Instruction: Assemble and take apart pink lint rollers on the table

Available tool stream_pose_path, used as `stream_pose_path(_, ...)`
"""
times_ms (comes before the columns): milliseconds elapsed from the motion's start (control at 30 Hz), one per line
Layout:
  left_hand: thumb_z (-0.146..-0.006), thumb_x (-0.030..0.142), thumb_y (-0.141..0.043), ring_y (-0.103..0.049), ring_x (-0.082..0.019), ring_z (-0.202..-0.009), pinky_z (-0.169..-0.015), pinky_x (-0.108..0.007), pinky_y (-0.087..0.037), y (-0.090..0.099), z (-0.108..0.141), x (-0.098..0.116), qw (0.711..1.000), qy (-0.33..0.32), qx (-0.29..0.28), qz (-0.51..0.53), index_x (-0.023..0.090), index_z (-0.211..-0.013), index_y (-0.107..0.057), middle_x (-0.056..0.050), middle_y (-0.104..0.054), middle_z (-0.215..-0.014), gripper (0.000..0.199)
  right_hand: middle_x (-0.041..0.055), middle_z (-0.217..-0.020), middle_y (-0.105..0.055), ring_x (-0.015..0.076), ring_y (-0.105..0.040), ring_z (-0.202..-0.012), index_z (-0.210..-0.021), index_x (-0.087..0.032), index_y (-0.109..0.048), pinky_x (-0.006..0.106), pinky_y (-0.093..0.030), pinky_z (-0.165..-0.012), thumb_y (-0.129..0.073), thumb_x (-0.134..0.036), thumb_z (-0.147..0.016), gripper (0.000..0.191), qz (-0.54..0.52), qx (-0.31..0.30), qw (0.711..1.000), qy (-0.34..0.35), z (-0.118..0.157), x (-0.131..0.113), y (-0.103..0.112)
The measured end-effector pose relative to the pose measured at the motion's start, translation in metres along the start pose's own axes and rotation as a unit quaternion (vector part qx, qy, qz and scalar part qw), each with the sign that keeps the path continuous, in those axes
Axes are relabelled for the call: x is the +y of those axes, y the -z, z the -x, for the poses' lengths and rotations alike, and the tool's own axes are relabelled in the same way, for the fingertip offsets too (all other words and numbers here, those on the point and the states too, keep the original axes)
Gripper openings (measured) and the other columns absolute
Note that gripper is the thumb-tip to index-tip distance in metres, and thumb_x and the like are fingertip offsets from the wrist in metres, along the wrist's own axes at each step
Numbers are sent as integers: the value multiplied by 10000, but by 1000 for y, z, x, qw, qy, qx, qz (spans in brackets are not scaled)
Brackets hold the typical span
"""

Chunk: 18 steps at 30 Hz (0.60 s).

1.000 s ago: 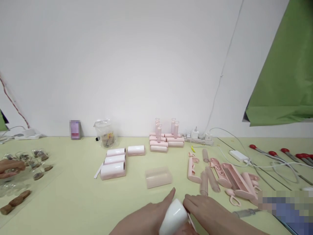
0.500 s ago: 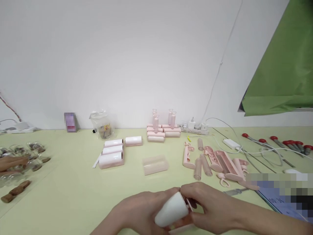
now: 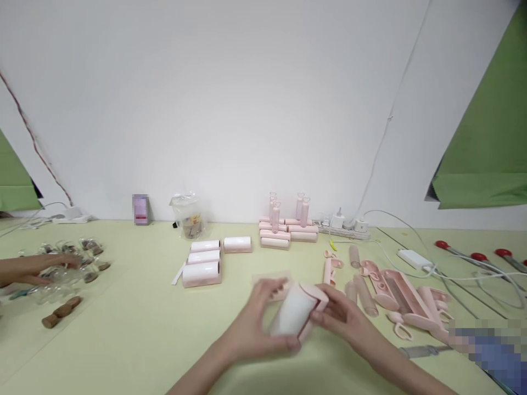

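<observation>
A white roll (image 3: 293,311) sits in a pink holder (image 3: 315,293) between my two hands, tilted above the table. My left hand (image 3: 257,323) grips its left end, thumb below and fingers above, slightly blurred. My right hand (image 3: 343,318) pinches the pink holder at the right end. Just behind them lies a translucent pink cover (image 3: 272,278), partly hidden by my left hand. Farther left, several white rolls in pink holders (image 3: 201,273) lie side by side, with another roll (image 3: 237,244) beside them.
Pink parts (image 3: 411,296) and clear tubes lie at the right, near a grey tool (image 3: 422,351) and cables. Finished-looking pink rollers (image 3: 275,238) stand by the wall near a power strip (image 3: 341,230). At far left, another person's hand (image 3: 57,263) touches glass items near corks (image 3: 61,311).
My hands have lifted the roll and holder away from my body, and its pink end now shows. The view has shifted left. The other person's hand shows more.
</observation>
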<state>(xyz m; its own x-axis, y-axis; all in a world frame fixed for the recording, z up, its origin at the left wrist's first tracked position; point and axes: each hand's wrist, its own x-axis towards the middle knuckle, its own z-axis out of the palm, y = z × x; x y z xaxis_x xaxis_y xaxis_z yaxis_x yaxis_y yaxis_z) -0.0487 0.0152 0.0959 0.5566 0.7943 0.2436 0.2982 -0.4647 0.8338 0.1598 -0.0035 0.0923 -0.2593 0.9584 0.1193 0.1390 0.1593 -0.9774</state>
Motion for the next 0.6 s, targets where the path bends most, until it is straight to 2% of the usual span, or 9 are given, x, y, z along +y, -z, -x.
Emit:
stream_pose_path(67,-604,375,-681,-246,-249,-1234,-1029,-383,-206,9,-8,-18,995,22,83,-42,235,-1281,-239,-88,-279,-1329,820,78,-1011,-627,235,-570,-968,-985,-224,-444,368,-476,-802,-602,-444,-719,380,17,53,998,25,-14,-10,9)
stream_pose_path(133,-590,366,-692,-237,-261,-1241,-1023,-397,-211,13,-13,-36,990,89,99,-36,205,-1309,-153,-116,-258,-1341,912,81,-1021,-626,218,-572,-960,-1004,-228,-412,361,-475,-801,-561,-442,-751,363,65,76,992,78,-32,-23,18)
stream_pose_path(200,-635,325,-657,-365,-233,-1166,-984,-373,-278,12,-14,-51,990,122,66,14,191,-1295,-159,-113,-381,-1253,838,80,-1055,-605,202,-561,-967,-1035,-220,-432,344,-465,-806,-518,-418,-789,327,133,62,981,129,-48,-34,21)
stream_pose_path(267,-664,281,-634,-455,-198,-1072,-947,-338,-322,8,-10,-59,992,113,25,55,197,-1252,-228,-76,-485,-1133,720,67,-1056,-600,190,-562,-948,-1052,-211,-491,319,-466,-783,-505,-389,-804,305,199,18,968,151,-57,-42,17)
stream_pose_path(333,-652,269,-651,-476,-189,-1032,-923,-321,-339,5,-4,-60,993,91,-8,69,203,-1173,-325,-46,-519,-1073,618,46,-1015,-617,181,-573,-903,-1024,-210,-555,290,-469,-737,-525,-366,-797,277,245,-35,956,156,-59,-43,6)
stream_pose_path(433,-640,270,-662,-486,-190,-994,-882,-307,-365,5,1,-58,993,71,-47,82,194,-1057,-415,-19,-525,-1035,491,39,-933,-637,182,-578,-835,-1008,-206,-593,284,-458,-689,-558,-348,-778,272,327,-88,926,165,-53,-35,-12)
stream_pose_path(600,-623,280,-671,-462,-187,-996,-874,-294,-356,10,-3,-57,990,96,-66,82,190,-1032,-417,3,-512,-1036,490,66,-927,-591,197,-528,-883,-1066,-177,-545,311,-422,-737,-492,-334,-830,288,416,-80,890,171,-46,-10,-27)
